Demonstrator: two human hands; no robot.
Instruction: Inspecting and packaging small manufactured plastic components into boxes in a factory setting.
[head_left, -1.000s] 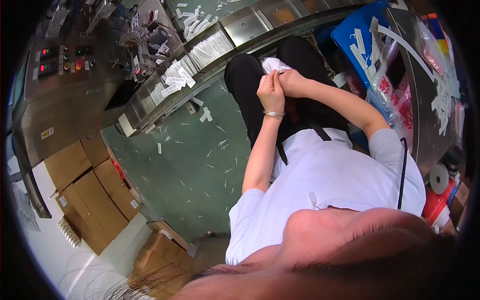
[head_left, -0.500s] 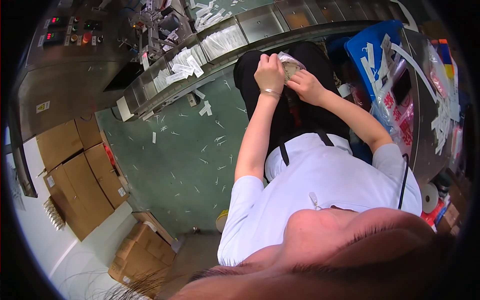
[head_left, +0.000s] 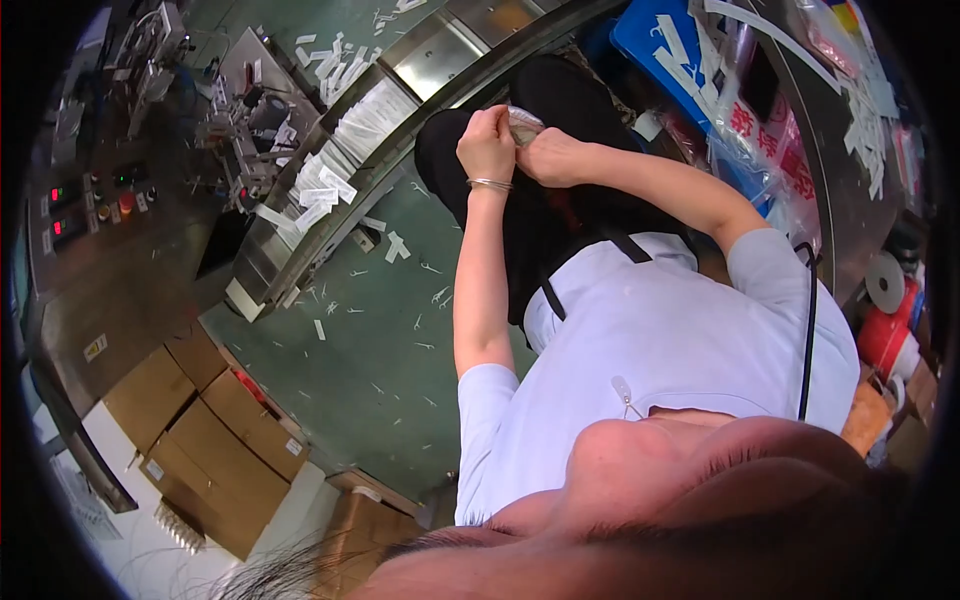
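Over my lap, both hands are closed around a small clear plastic bag [head_left: 524,122] with pale contents that I cannot make out. My left hand [head_left: 487,145], with a bangle at its wrist, pinches the bag's left side. Lower on the right side, my right hand [head_left: 553,158] has its fingers curled in against the bag, and they are mostly hidden. Beneath the hands are my black-trousered legs [head_left: 560,90].
A metal channel [head_left: 425,60] ahead holds stacks of white packets [head_left: 370,120]. A blue bin [head_left: 640,40] with white strips and plastic bags stands to the right. Machinery [head_left: 260,110] is at the left, cardboard boxes [head_left: 215,460] lower left. Small white pieces litter the green floor [head_left: 370,330].
The view has turned, so the surroundings have shifted. Both hands stay on the bag; my right hand has curled in closer, and less of the contents shows.
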